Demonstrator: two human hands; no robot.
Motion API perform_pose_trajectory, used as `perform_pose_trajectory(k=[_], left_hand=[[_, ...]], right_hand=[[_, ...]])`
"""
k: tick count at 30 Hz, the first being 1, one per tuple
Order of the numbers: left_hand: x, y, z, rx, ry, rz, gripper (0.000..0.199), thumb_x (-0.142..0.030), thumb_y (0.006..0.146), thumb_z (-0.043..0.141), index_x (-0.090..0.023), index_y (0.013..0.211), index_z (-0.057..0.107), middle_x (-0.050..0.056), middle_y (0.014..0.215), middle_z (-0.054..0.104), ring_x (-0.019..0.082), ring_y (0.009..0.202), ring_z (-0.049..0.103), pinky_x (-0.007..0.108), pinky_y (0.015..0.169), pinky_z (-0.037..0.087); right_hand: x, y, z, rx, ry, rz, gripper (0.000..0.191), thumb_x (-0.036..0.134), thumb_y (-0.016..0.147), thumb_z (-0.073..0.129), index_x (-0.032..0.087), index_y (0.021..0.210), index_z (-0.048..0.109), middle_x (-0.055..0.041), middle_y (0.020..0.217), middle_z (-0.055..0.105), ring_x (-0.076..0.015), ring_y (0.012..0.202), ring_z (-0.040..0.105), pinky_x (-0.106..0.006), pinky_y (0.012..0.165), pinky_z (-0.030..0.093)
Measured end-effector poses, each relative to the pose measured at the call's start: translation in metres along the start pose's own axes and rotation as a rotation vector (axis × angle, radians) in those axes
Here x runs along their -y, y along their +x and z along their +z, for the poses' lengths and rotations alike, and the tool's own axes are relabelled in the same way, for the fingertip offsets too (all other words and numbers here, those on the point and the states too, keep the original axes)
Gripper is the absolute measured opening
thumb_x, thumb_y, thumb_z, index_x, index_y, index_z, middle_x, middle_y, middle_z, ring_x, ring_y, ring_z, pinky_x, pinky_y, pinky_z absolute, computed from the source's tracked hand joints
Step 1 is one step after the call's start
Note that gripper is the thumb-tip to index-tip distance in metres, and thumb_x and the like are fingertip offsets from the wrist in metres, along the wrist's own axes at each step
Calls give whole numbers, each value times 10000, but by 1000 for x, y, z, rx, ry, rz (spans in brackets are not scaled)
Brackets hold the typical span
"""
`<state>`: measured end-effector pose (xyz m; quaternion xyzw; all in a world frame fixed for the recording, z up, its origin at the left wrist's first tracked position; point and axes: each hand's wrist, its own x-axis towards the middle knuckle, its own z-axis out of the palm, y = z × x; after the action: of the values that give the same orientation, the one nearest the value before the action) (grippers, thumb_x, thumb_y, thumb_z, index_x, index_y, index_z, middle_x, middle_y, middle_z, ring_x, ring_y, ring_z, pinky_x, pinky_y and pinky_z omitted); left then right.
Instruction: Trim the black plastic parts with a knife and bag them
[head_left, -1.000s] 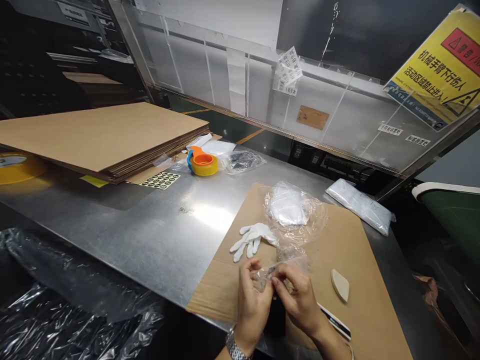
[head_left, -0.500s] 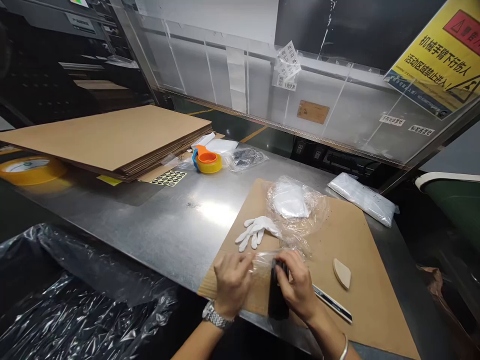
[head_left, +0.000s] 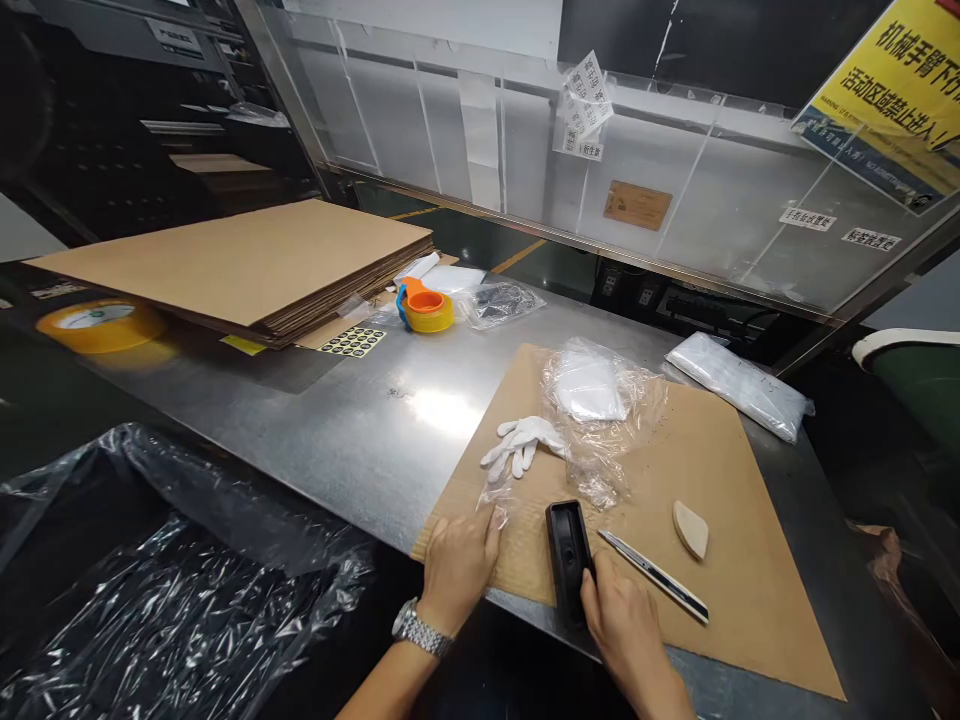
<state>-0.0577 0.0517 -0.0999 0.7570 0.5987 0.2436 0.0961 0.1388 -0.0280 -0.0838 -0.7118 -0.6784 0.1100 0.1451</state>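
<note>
My left hand (head_left: 459,562) is closed on a crumpled piece of clear plastic film (head_left: 504,498) that sticks up from its fingers, just in front of a white glove (head_left: 525,442). My right hand (head_left: 624,612) grips the near right side of a black, hollow, oblong part (head_left: 568,550), open side facing up and tilted over the cardboard's front edge. What the part is, I cannot tell. Right beside that hand lies a utility knife (head_left: 656,578), and a beige wedge-shaped piece (head_left: 691,530) rests farther right. All lie on a flat cardboard sheet (head_left: 757,610).
Crumpled clear bags with white contents (head_left: 592,385) lie behind the glove. A tape dispenser (head_left: 427,306), a stack of cardboard (head_left: 247,260) and a big tape roll (head_left: 101,325) stand left. A plastic-wrapped bundle (head_left: 739,385) lies right. Black plastic sheeting (head_left: 172,580) hangs at lower left.
The clear film has come away from the black part and gone left with my left hand. My right hand has slid down to the part's near side, baring its hollow and more of the knife.
</note>
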Motion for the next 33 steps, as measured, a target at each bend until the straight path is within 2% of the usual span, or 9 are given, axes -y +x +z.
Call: perform_pose_trajectory(k=[2,6,9,11,14,19,24,28,33], left_hand=[[-2,1,-5,49,-33,-28,308,-250,870,392,-162,995,660,79,649,684,221,592,600,307,589,350],[-8,2,-18,145,-187,7,271,-242,859,415,-216,930,675,45,675,698,200,577,618,256,523,365],[-10,4,-28,211,-336,100,207,-258,826,482,-246,813,689,-5,621,680,163,525,598,226,504,398],[-8,3,-31,248,-403,146,210,-244,820,486,-245,813,696,-9,643,689,160,554,616,223,531,442],[-1,1,-30,295,-438,180,294,-200,846,423,-236,996,674,15,855,728,171,772,671,248,697,508],[4,-7,-21,265,-364,182,346,-170,862,408,-201,1156,590,46,1082,686,171,973,642,282,842,504],[-13,-22,-9,103,-181,161,366,-156,890,324,-70,1130,587,170,908,693,268,810,655,402,689,526],[-27,-33,-9,65,-123,337,336,-140,860,377,-115,1098,614,86,655,642,232,618,601,344,561,485],[-36,-34,-31,32,-135,442,306,-112,851,385,-138,1055,611,65,639,623,206,557,551,314,501,425]], right_hand=[[5,-3,-7,62,130,-56,258,270,923,292,194,824,518,-12,583,589,-144,507,555,-230,473,329],[17,-4,-15,316,669,-98,306,407,920,362,188,806,541,19,646,535,-110,589,501,-202,544,371],[19,-1,-9,384,782,-60,382,465,895,396,173,684,521,39,585,450,-90,542,445,-185,497,352],[16,2,-3,402,778,-33,404,476,898,378,174,659,499,56,534,395,-76,460,405,-171,415,319],[10,5,6,384,740,5,415,461,916,325,179,650,475,71,491,353,-70,383,366,-167,347,276],[9,5,11,187,527,-21,398,406,908,366,182,605,490,28,524,464,-107,498,466,-194,462,315],[23,0,14,14,277,-108,256,326,877,416,214,740,600,-35,575,576,-159,524,543,-235,481,293],[28,6,14,-27,162,-177,209,311,862,423,220,838,611,-48,592,622,-186,533,593,-249,478,320],[35,22,1,-38,32,-116,318,247,871,404,127,1144,511,-46,528,631,-225,476,605,-266,436,310]])
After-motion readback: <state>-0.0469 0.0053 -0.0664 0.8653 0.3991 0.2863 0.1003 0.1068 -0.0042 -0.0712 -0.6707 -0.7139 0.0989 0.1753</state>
